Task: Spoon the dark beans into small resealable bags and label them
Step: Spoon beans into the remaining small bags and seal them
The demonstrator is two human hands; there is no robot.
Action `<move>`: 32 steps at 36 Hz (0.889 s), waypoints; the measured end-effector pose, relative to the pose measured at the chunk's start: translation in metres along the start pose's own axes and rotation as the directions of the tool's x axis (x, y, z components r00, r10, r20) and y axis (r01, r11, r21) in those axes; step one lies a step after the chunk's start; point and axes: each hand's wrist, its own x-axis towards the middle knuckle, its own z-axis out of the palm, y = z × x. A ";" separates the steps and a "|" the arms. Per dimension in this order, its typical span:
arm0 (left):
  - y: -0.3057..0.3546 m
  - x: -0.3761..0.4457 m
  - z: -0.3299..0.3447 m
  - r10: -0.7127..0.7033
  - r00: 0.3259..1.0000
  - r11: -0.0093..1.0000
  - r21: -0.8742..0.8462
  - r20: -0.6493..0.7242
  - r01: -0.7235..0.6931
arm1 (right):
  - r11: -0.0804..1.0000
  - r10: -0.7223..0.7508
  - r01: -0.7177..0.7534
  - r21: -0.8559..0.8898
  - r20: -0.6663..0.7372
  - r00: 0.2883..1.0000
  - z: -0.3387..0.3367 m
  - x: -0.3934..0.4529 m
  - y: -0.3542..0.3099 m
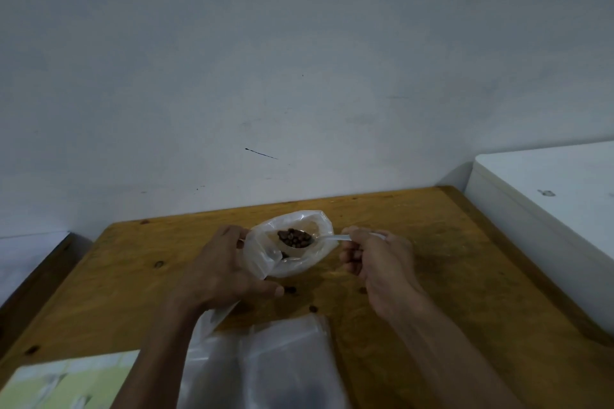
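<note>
Nearest you, spare bags [282, 365] lie flat at the table's [432, 242] front edge, blurred and cut off by the frame, with a pale green sheet [66, 382] at the lower left that you cannot read from here. A few loose beans [290, 289] sit on the wood between your wrists. Your left hand [226, 271] curls round the side of the open bag [289, 249], thumb below and fingers at the rim, holding its mouth wide. Your right hand [375, 262] pinches the spoon [300, 239] by its pale handle, the bowl heaped with dark beans and poised over the mouth. Lower the bowl well inside before you tip it, roll the wrist slowly, and keep the left hand spreading the film so the mouth does not fold shut; the strays on the wood suggest how easily beans escape. One or two beans seem to lie in the bag's bottom, but the crumpled film hides how full it is. No seal strip, label, pen or bean supply can be made out. Farther right stands a white box [548, 196], partly out of frame.
</note>
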 end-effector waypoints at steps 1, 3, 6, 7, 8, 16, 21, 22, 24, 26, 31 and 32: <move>0.000 0.000 0.001 -0.003 1.000 1.000 0.002 -0.005 0.003 | 1.000 -0.008 0.008 0.000 0.003 1.000 0.000 -0.001 -0.002; -0.001 0.001 0.003 -0.007 1.000 1.000 -0.004 -0.008 0.007 | 1.000 -0.021 0.021 0.008 0.005 1.000 0.000 -0.002 -0.007; -0.002 0.003 0.006 -0.018 1.000 0.999 -0.041 -0.011 0.018 | 0.998 -0.063 0.063 0.001 0.025 0.998 0.004 -0.009 -0.013; -0.002 0.003 0.006 -0.020 1.000 0.999 -0.048 -0.010 0.019 | 0.996 -0.090 0.091 -0.024 0.041 0.995 0.007 -0.011 -0.013; -0.001 0.004 0.007 -0.019 1.000 0.999 -0.050 -0.010 0.018 | 0.989 -0.125 0.130 -0.070 0.070 0.990 0.009 -0.015 -0.012; -0.003 0.007 0.009 0.009 1.000 0.998 -0.068 -0.029 -0.011 | 0.561 -0.616 0.654 -0.507 0.272 0.739 0.017 -0.026 0.009; -0.011 0.004 0.007 0.027 0.998 0.996 -0.078 -0.053 -0.031 | 0.473 -0.631 0.621 -0.625 0.251 0.734 0.010 -0.013 0.024; -0.011 0.004 0.008 0.034 0.998 0.996 -0.076 -0.058 -0.038 | 0.480 -0.600 0.592 -0.647 0.250 0.760 0.010 -0.012 0.031; -0.010 0.004 0.009 0.055 0.995 0.997 -0.054 -0.080 -0.059 | 0.528 -0.570 0.548 -0.649 0.207 0.795 0.011 -0.010 0.044; -0.006 0.005 0.009 0.078 0.991 0.996 -0.028 -0.109 -0.082 | 0.610 -0.554 0.500 -0.614 0.120 0.824 0.014 -0.008 0.055; -0.003 0.010 0.004 0.074 0.990 0.994 -0.076 -0.123 -0.084 | 0.829 -0.367 0.311 -0.465 -0.033 0.929 0.025 -0.007 0.068; -0.003 0.010 0.003 0.080 0.989 0.993 -0.075 -0.124 -0.090 | 0.860 -0.329 0.277 -0.428 -0.051 0.943 0.028 -0.007 0.068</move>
